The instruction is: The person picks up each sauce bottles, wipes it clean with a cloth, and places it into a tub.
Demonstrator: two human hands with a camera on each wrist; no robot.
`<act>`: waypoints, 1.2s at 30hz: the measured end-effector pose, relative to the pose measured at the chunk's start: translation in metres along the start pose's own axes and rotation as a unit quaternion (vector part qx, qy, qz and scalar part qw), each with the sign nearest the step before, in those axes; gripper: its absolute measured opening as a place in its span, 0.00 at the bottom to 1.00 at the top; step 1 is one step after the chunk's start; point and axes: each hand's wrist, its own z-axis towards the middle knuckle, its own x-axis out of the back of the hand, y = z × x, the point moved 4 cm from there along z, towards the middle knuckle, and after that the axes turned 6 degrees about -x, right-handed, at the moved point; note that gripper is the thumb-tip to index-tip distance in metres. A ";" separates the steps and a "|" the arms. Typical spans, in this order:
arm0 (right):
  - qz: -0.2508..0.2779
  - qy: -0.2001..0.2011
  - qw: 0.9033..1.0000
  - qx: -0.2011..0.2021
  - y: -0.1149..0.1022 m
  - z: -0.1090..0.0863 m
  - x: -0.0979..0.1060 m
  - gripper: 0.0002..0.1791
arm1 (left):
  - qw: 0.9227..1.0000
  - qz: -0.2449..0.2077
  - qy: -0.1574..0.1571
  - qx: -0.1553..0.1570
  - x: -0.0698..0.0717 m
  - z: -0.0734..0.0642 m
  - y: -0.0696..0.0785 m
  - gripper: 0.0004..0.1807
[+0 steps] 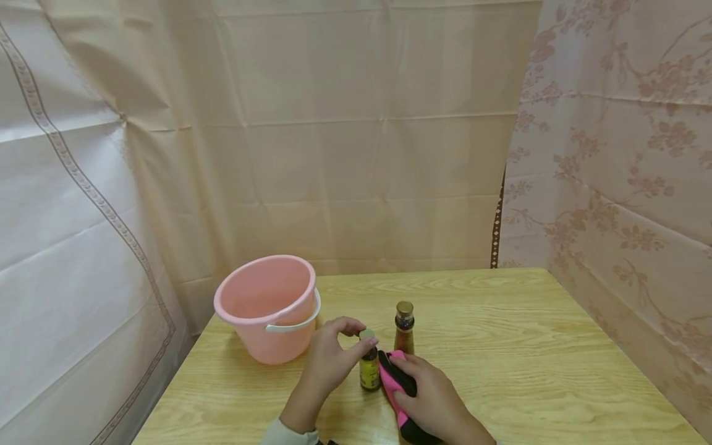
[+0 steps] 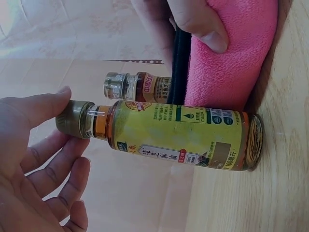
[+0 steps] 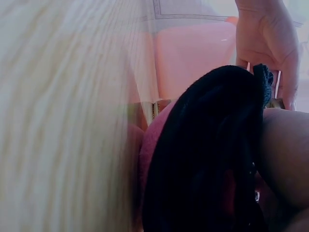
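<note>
My left hand [image 1: 329,357] pinches the dull green cap [image 2: 73,119] of a small sesame oil bottle [image 1: 369,372] between thumb and fingers. The bottle stands upright on the table and has a yellow-green label. In my right hand [image 1: 436,395] is a soft, fuzzy pink and black cloth item [image 1: 391,384], its exact kind unclear. Its pink side lies right beside the bottle; whether they touch I cannot tell. The right wrist view shows mostly the item's black side [image 3: 203,159]. Behind it rises a second bottle [image 1: 405,330] with a gold cap, its lower part hidden.
A pink bucket [image 1: 278,346] with a white handle [image 1: 295,326] stands on the left of the wooden table [image 1: 528,358], close to my left hand. Beige and patterned curtains [image 1: 356,154] hang behind and along both sides.
</note>
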 end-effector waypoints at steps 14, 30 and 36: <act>0.014 0.015 1.000 -0.021 -0.006 -0.002 0.006 0.32 | 1.000 0.001 -0.013 0.008 0.001 0.001 0.002 0.11; 0.080 0.083 0.993 0.004 -0.016 -0.005 0.017 0.34 | 1.000 -0.011 -0.022 -0.009 0.000 0.002 0.002 0.13; 0.098 0.104 0.990 0.018 -0.019 -0.007 0.019 0.35 | 1.000 -0.009 -0.028 -0.005 0.000 0.002 -0.001 0.14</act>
